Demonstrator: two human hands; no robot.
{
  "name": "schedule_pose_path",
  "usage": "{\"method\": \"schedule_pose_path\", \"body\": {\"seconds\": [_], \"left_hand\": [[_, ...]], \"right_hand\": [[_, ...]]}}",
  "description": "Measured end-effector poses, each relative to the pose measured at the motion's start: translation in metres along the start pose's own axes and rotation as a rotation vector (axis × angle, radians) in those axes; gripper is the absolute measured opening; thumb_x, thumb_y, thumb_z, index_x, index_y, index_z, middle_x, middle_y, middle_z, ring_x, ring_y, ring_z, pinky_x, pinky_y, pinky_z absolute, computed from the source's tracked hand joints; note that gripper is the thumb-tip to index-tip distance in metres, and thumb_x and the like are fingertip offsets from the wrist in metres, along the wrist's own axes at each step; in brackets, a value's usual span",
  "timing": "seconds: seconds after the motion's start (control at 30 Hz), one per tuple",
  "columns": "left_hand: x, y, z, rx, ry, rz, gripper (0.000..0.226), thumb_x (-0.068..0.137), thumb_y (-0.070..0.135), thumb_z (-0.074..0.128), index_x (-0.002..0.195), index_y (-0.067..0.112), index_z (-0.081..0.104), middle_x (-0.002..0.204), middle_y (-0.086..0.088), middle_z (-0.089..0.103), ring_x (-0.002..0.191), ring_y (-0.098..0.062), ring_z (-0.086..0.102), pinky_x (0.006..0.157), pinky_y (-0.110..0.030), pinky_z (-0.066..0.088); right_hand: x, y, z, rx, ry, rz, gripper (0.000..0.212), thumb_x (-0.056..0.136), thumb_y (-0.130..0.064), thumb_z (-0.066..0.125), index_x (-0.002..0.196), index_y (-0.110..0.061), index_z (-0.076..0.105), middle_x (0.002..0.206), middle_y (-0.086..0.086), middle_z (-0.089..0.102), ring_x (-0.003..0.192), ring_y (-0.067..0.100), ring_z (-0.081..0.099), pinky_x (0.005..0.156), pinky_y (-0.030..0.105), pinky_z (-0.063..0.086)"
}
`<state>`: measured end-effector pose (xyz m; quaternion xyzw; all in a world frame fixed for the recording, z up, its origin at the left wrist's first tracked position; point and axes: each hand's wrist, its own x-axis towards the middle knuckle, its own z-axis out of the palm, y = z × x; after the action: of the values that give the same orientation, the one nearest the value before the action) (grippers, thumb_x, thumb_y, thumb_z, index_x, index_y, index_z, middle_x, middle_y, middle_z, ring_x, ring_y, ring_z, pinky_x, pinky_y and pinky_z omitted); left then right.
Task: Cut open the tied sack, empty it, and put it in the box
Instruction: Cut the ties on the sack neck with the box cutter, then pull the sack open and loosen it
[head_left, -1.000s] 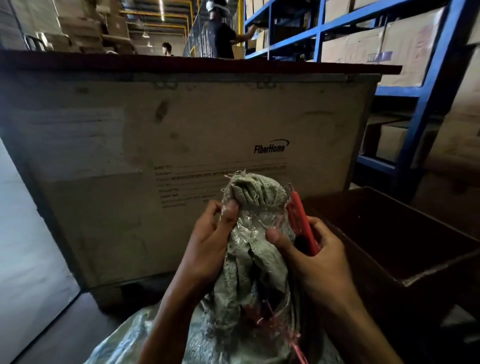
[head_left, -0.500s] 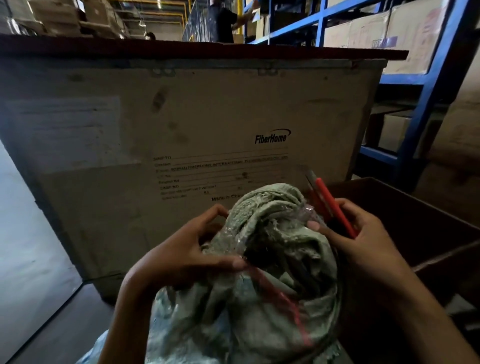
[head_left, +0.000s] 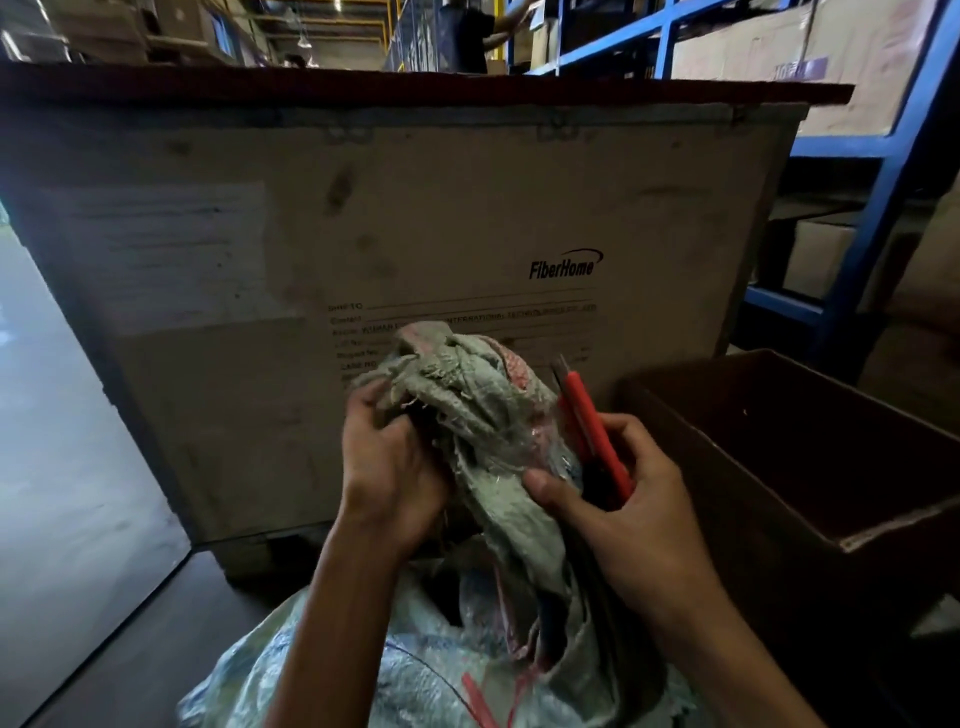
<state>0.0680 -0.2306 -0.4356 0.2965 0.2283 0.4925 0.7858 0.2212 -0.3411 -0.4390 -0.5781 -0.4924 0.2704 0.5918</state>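
A: Sack (head_left: 483, 415) first. Where is it?

B: Low centre, between both hands, neck bunched up in front of the big wooden crate (head_left: 415, 249). The rest slumps toward the camera, with red string (head_left: 480, 701) trailing near the bottom edge.

A: Grips?

B: Left hand (head_left: 387, 467) clenched on the left side of the gathered neck. Right hand (head_left: 631, 512) has its thumb pressed on the fabric and its fingers wrapped round a red utility knife (head_left: 592, 426), tip pointing up beside the neck. Can't tell if the blade is out.

A: Step?

B: Opening, I'd say. The mouth looks loosened but scrunched; no contents visible, so emptying isn't done.

A: Next move?

B: Probably pull the mouth wide with both hands, keeping the knife tip off the left fingers. The brown box (head_left: 779, 467) sits open just to the right for the sack later.
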Motion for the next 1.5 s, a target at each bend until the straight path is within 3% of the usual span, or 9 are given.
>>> {"method": "schedule_pose_path", "body": {"seconds": [0.07, 0.2, 0.3, 0.5, 0.73, 1.07, 1.2, 1.37, 1.5], "left_hand": [[-0.003, 0.0, -0.001, 0.037, -0.019, 0.013, 0.072, 0.094, 0.062, 0.045, 0.131, 0.003, 0.065, 0.12, -0.019, 0.072, 0.109, -0.032, 0.067, 0.099, -0.044, 0.053], [0.006, -0.01, -0.008, 0.352, 0.188, 0.07, 0.035, 0.088, 0.02, 0.068, 0.118, 0.001, 0.07, 0.112, -0.021, 0.076, 0.096, -0.032, 0.075, 0.079, -0.041, 0.063], [0.012, -0.012, -0.025, 0.711, 0.317, 0.239, 0.034, 0.084, 0.018, 0.07, 0.116, 0.011, 0.07, 0.109, -0.012, 0.078, 0.104, -0.03, 0.074, 0.092, -0.051, 0.06], [0.012, -0.021, -0.053, 1.299, 0.276, 0.24, 0.06, 0.083, 0.021, 0.071, 0.14, 0.022, 0.053, 0.126, -0.007, 0.069, 0.116, -0.028, 0.064, 0.102, -0.043, 0.051], [0.013, -0.026, -0.062, 1.66, 0.151, 0.24, 0.062, 0.08, 0.009, 0.065, 0.139, 0.025, 0.057, 0.129, -0.016, 0.069, 0.119, -0.04, 0.064, 0.097, -0.044, 0.05], [0.0, -0.036, -0.054, 1.618, -0.025, 0.269, 0.056, 0.085, 0.006, 0.067, 0.139, 0.021, 0.059, 0.13, -0.013, 0.068, 0.123, -0.03, 0.061, 0.095, -0.032, 0.044], [-0.006, -0.034, -0.052, 1.492, 0.016, 0.239, 0.046, 0.087, 0.013, 0.067, 0.132, 0.022, 0.061, 0.116, -0.001, 0.066, 0.107, -0.017, 0.058, 0.088, -0.026, 0.039], [-0.014, -0.025, -0.046, 1.227, 0.142, 0.221, 0.057, 0.08, 0.024, 0.07, 0.135, 0.023, 0.056, 0.126, -0.004, 0.068, 0.116, -0.025, 0.064, 0.106, -0.044, 0.049], [-0.019, -0.009, -0.034, 0.829, 0.141, 0.188, 0.058, 0.075, 0.039, 0.075, 0.128, 0.02, 0.063, 0.115, -0.005, 0.076, 0.104, -0.027, 0.074, 0.088, -0.04, 0.06]], "right_hand": [[-0.002, 0.001, 0.007, 0.043, -0.017, 0.013, 0.048, 0.064, -0.038, 0.089, 0.104, -0.029, 0.064, 0.093, -0.015, 0.074, 0.083, 0.003, 0.072, 0.073, 0.021, 0.059], [0.002, 0.001, 0.007, 0.141, 0.191, 0.067, 0.032, 0.08, -0.05, 0.069, 0.093, -0.021, 0.066, 0.069, -0.003, 0.06, 0.054, 0.001, 0.054, 0.049, 0.017, 0.047], [0.018, 0.016, -0.011, 0.015, 0.343, 0.084, 0.023, 0.098, -0.042, 0.052, 0.088, -0.023, 0.06, 0.061, -0.005, 0.045, 0.045, 0.004, 0.04, 0.042, 0.021, 0.034], [0.016, 0.116, -0.014, -0.447, 0.322, 0.241, 0.027, 0.098, -0.022, 0.055, 0.121, -0.009, 0.058, 0.119, 0.02, 0.057, 0.107, 0.035, 0.056, 0.084, 0.032, 0.038], [-0.067, 0.226, -0.015, -0.744, 0.285, 0.592, 0.035, 0.095, -0.02, 0.057, 0.125, -0.002, 0.056, 0.124, 0.027, 0.051, 0.114, 0.043, 0.056, 0.094, 0.04, 0.044], [-0.202, 0.297, -0.013, -1.062, 0.06, 1.043, 0.051, 0.083, -0.044, 0.069, 0.125, -0.017, 0.06, 0.129, 0.008, 0.059, 0.12, 0.027, 0.06, 0.094, 0.034, 0.051], [-0.169, 0.284, -0.011, -0.87, 0.338, 1.021, 0.047, 0.088, -0.046, 0.061, 0.122, -0.014, 0.061, 0.13, 0.016, 0.056, 0.122, 0.035, 0.055, 0.096, 0.04, 0.048], [-0.062, 0.204, -0.009, -0.37, 0.609, 0.545, 0.017, 0.09, -0.015, 0.062, 0.1, -0.015, 0.076, 0.107, 0.013, 0.074, 0.1, 0.029, 0.068, 0.084, 0.032, 0.051], [-0.003, 0.091, 0.009, -0.088, 0.322, 0.184, 0.013, 0.097, -0.022, 0.06, 0.096, -0.021, 0.073, 0.088, -0.001, 0.074, 0.08, 0.008, 0.066, 0.072, 0.023, 0.049]]}}
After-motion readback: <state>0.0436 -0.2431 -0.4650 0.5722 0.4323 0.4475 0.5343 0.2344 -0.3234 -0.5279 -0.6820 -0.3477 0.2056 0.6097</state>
